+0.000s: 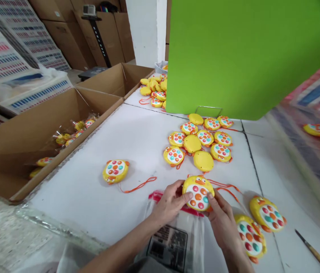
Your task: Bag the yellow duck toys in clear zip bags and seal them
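**Both hands clamped on one yellow toy, face up**

Left grip [169, 203] and right grip [220, 216] are both closed on the same toy [198, 191], one at each side. It sits between them, squarely in front of me, beak end pointing away. My thumbs press the front near the edges of the white panel; the fingers go round behind, mostly hidden.

Shape: rounded, domed shell, smooth glossy yellow, looks like hard plastic. White panel carries round raised buttons in pink, orange and teal. Orange beak.

In view, it overlaps the red strip of a clear, wrinkled plastic bag [171, 246] with a dark printed panel. Can't tell if it touches the bag. Thin orange cord [228, 185] loops out past my right grip; can't see which toy owns it.

Around it, on the smooth white tabletop [145, 144]: a cluster of matching toys [192, 143] just beyond, some flipped to plain yellow backs. One single toy [115, 171] off to the left, cord trailing. Two more toys [267, 215] near my right grip, then a slim wooden-handled tool [316, 252] at far right.
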`<state>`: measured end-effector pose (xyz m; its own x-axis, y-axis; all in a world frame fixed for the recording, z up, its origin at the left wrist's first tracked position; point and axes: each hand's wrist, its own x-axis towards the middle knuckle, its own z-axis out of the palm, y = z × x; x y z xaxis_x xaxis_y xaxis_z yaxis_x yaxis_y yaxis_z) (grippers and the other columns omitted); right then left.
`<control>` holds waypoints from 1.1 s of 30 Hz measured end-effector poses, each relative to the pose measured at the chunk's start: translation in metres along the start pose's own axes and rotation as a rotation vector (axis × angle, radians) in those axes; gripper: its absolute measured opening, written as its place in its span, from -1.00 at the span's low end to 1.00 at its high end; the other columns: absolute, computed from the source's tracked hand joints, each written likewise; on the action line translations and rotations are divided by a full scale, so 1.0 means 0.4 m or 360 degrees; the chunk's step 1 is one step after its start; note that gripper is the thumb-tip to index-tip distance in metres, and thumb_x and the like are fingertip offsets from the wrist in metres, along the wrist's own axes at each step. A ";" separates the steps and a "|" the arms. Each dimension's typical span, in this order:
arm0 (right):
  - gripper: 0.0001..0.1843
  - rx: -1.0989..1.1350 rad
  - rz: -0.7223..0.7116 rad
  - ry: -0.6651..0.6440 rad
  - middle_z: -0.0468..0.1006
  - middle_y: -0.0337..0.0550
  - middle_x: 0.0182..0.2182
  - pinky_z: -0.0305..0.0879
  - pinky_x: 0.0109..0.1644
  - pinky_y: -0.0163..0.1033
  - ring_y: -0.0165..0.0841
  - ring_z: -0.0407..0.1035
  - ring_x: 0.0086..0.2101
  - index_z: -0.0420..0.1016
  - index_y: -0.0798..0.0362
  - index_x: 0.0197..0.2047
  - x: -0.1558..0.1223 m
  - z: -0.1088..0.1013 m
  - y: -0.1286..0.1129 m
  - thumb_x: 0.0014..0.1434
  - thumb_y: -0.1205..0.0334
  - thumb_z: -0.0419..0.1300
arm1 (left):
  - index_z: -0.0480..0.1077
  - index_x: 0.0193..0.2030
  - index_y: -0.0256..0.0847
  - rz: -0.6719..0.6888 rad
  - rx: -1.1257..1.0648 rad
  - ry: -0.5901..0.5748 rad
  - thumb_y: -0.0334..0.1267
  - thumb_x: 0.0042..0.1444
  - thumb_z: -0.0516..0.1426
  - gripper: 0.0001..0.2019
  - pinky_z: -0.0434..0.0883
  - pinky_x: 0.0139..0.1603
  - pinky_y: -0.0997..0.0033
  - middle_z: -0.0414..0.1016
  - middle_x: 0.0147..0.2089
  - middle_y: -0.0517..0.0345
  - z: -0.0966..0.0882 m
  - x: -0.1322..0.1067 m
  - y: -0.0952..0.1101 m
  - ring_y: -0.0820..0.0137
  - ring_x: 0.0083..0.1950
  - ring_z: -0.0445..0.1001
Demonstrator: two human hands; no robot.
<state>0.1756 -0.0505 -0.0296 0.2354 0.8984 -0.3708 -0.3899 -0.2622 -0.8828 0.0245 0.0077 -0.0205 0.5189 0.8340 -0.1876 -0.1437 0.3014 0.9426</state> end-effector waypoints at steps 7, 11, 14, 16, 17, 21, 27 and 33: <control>-0.50 -0.0348 -0.0200 0.0060 0.48 -0.06 -0.08 0.36 -0.15 -0.19 -0.18 0.37 -0.13 0.33 0.04 0.08 0.004 0.012 0.005 0.11 -0.01 0.17 | 0.32 0.00 -0.29 -0.0014 -0.0010 0.0013 -0.20 0.08 0.15 -0.65 0.37 -0.10 0.35 0.47 -0.11 0.02 -0.011 -0.020 0.011 0.27 -0.09 0.42; -0.60 -0.0363 -0.0258 -0.0041 0.51 -0.07 -0.18 0.35 -0.28 -0.24 -0.28 0.39 -0.32 0.37 0.09 -0.04 0.005 0.041 -0.005 0.13 0.02 0.17 | 0.22 0.09 -0.19 -0.0025 0.0180 0.0008 -0.27 -0.08 0.26 -0.44 0.36 -0.10 0.37 0.43 -0.05 0.07 0.002 -0.036 0.012 0.26 -0.06 0.39; -0.65 -0.0452 -0.0250 -0.0080 0.51 -0.13 -0.21 0.32 -0.26 -0.28 -0.31 0.36 -0.31 0.37 0.06 -0.08 -0.002 0.051 -0.011 0.16 0.02 0.13 | 0.21 0.07 -0.16 -0.0045 0.0424 0.0097 -0.36 -0.11 0.25 -0.44 0.35 -0.14 0.38 0.42 -0.08 0.11 0.003 -0.043 0.016 0.29 -0.10 0.38; -0.63 -0.0496 -0.0248 -0.0104 0.50 -0.16 -0.19 0.31 -0.22 -0.29 -0.33 0.36 -0.28 0.33 0.05 -0.02 -0.009 0.056 -0.015 0.18 0.02 0.11 | 0.21 0.05 -0.16 -0.0072 0.0461 0.0106 -0.38 -0.09 0.22 -0.48 0.35 -0.18 0.39 0.41 -0.11 0.13 0.002 -0.043 0.017 0.31 -0.14 0.39; -0.60 -0.0515 -0.0246 -0.0099 0.50 -0.16 -0.19 0.31 -0.22 -0.29 -0.33 0.36 -0.28 0.30 0.04 0.02 -0.012 0.059 -0.017 0.19 0.02 0.11 | 0.20 0.06 -0.16 -0.0073 0.0426 0.0084 -0.38 -0.08 0.21 -0.48 0.35 -0.19 0.40 0.41 -0.11 0.13 0.003 -0.042 0.018 0.32 -0.14 0.38; -0.49 -0.0602 -0.0264 -0.0039 0.50 -0.16 -0.21 0.33 -0.26 -0.30 -0.33 0.36 -0.30 0.22 0.04 0.12 -0.015 0.077 -0.020 0.17 -0.01 0.11 | 0.12 0.10 -0.17 -0.0104 0.0319 0.0104 -0.39 -0.12 0.23 -0.39 0.36 -0.25 0.45 0.40 -0.12 0.13 0.014 -0.036 0.019 0.34 -0.18 0.39; -0.48 -0.1098 -0.0424 0.0275 0.49 -0.09 -0.18 0.33 -0.22 -0.18 -0.20 0.37 -0.22 0.30 0.05 0.03 0.011 -0.006 -0.063 0.12 -0.11 0.08 | 0.12 0.13 -0.12 -0.0073 0.0405 0.0009 -0.25 -0.05 0.23 -0.40 0.36 -0.22 0.41 0.41 -0.16 0.15 0.010 -0.033 0.016 0.36 -0.21 0.41; -0.35 -0.2241 -0.0560 0.0692 0.45 0.10 -0.16 0.28 -0.18 0.09 0.03 0.36 -0.19 0.31 0.08 0.07 0.038 -0.224 -0.145 0.10 -0.22 -0.05 | 0.33 -0.06 -0.24 -0.0092 0.0529 0.0081 -0.24 0.06 0.12 -0.71 0.33 -0.18 0.42 0.43 -0.20 0.08 -0.039 -0.038 -0.002 0.34 -0.16 0.40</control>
<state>0.2816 -0.0534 -0.0099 0.4673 0.8805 0.0801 0.8253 -0.4020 -0.3965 0.0036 0.0021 -0.0226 0.4742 0.8444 -0.2492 0.1715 0.1890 0.9669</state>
